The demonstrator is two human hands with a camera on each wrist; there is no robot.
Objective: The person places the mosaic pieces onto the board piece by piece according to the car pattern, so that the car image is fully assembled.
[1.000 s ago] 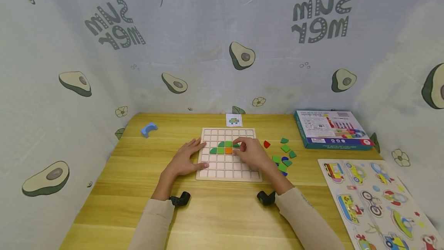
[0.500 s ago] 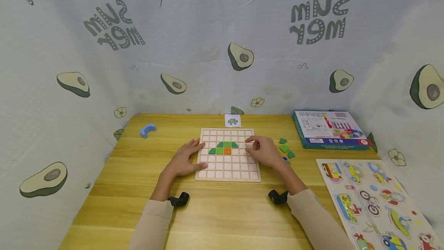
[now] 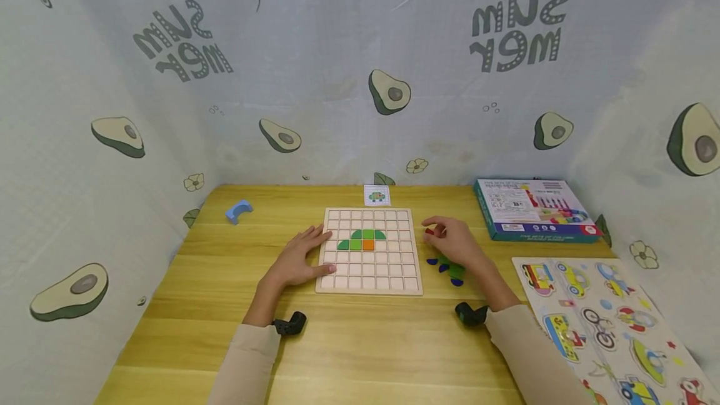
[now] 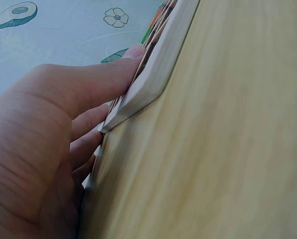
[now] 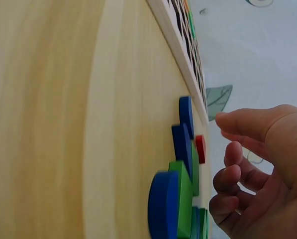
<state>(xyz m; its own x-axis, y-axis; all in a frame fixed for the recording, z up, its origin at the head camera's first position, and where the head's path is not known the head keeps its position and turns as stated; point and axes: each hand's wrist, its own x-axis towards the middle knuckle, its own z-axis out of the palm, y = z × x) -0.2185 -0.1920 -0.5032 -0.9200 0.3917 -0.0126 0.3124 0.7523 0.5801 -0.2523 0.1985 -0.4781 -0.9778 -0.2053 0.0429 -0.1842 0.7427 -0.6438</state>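
A light wooden grid board (image 3: pixel 394 274) lies on the table, with several green pieces (image 3: pixel 368 234) and one orange square (image 3: pixel 368 245) in its cells. My left hand (image 3: pixel 298 259) rests at its left side, fingers extended along the edge and thumb on top. To the right of the board, my right hand (image 3: pixel 454 244) hovers over loose pieces, its fingers bent and thumb and fingertips apart. A red piece (image 5: pixel 200 148) lies on the table beyond its fingertips in the right wrist view. Blue pieces (image 5: pixel 163 204) and green pieces (image 5: pixel 184 199) are clustered near it, partly hidden by the hand in the head view.
Behind the board lies a small card (image 3: pixel 377 195) with a turtle pattern. A blue arch block (image 3: pixel 239 211) sits at the back left. At the right are a boxed toy set (image 3: pixel 534 211) and a picture puzzle board (image 3: pixel 604 324). Patterned cloth surrounds the table.
My right hand has let go of a green piece in the board's upper row and moved right, over the loose pieces. My left hand stays at the board's left side.
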